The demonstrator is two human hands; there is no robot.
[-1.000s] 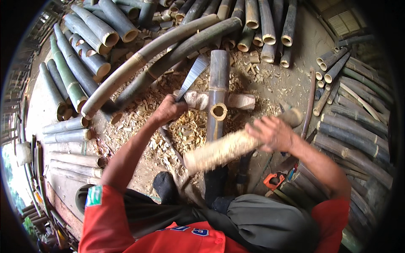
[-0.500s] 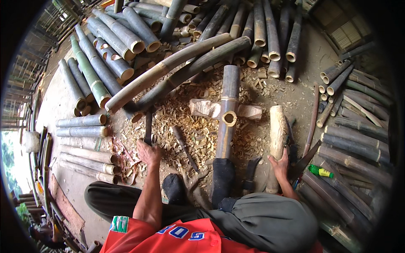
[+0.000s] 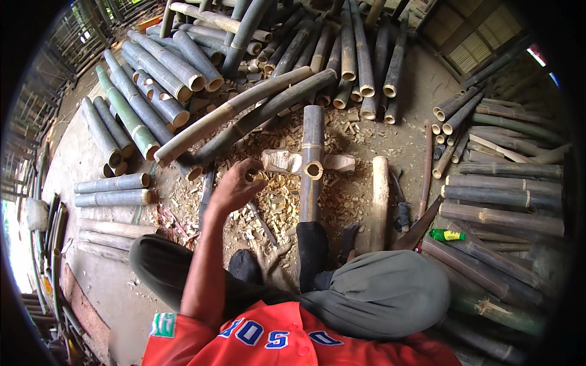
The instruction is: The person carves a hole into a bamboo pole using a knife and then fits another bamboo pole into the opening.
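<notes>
My left hand [image 3: 235, 188] is over the wood shavings, its fingers curled with a gap between thumb and index finger. It covers the upper end of a chisel [image 3: 264, 224], whose narrow shaft slants out below. A dark, flat blade-like tool [image 3: 206, 190] lies left of the hand. A dark bamboo tube [image 3: 311, 137] with a cut round hole rests across a pale, hewn wood block [image 3: 282, 161]. My dark-socked foot [image 3: 311, 247] is against its near end. Right of it lies a pale wooden club [image 3: 379, 198]. My right hand is hidden behind my raised knee.
Two long bamboo poles [image 3: 244, 110] lie diagonally beyond the shavings. Cut bamboo tubes [image 3: 149, 116] are heaped at the far left, with more stacks [image 3: 500, 195] on the right. A dark, broad blade [image 3: 421, 229] and a green bottle [image 3: 445, 235] lie near my right knee.
My left hand has left the dark blade-like tool and moved right, over the chisel. My right hand has let go of the wooden club and dropped out of sight. The view has shifted slightly.
</notes>
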